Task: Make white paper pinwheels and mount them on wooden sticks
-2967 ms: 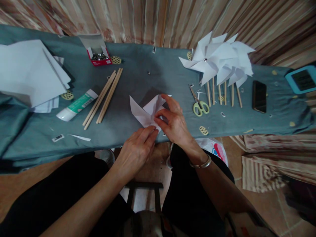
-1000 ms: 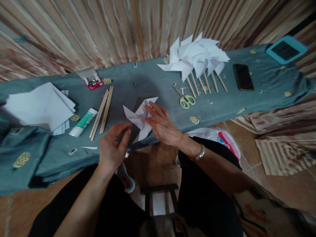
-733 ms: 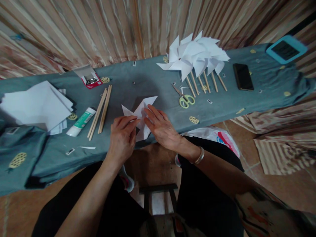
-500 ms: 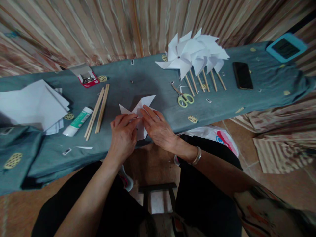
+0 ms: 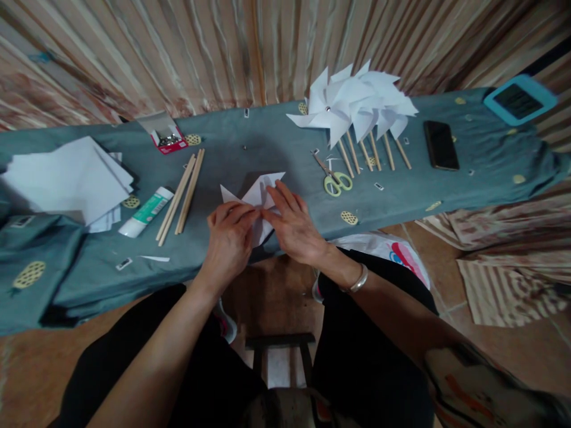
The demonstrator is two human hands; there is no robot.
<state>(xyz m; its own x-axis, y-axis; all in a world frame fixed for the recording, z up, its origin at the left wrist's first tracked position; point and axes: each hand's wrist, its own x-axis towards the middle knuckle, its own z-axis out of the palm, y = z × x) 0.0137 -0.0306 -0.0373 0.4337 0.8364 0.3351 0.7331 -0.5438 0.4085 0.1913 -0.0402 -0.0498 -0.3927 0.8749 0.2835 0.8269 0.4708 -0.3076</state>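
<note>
A white paper pinwheel [image 5: 256,193] with pointed blades lies near the front edge of the cloth-covered table. My left hand [image 5: 232,238] is closed on its near left side, fingertips pinching the paper close to the centre. From the right, my right hand [image 5: 294,229] presses on the paper with its fingers, the thumb meeting the left fingertips at the middle. Those fingertips hide the pinwheel's centre. Left of my hands lie several wooden sticks [image 5: 181,196] and a glue stick tube [image 5: 146,212] in white and green.
Finished pinwheels [image 5: 357,104] on sticks lie at the back right, with green-handled scissors [image 5: 338,183] before them. A phone [image 5: 441,144] and a blue-framed device [image 5: 520,100] are farther right. A red box of pins [image 5: 172,144] and paper sheets [image 5: 71,178] are at left.
My right hand's fingers have shifted slightly and its thumb now reaches in to the centre of the paper. The whole view has moved a little; the pinwheel stays between both hands.
</note>
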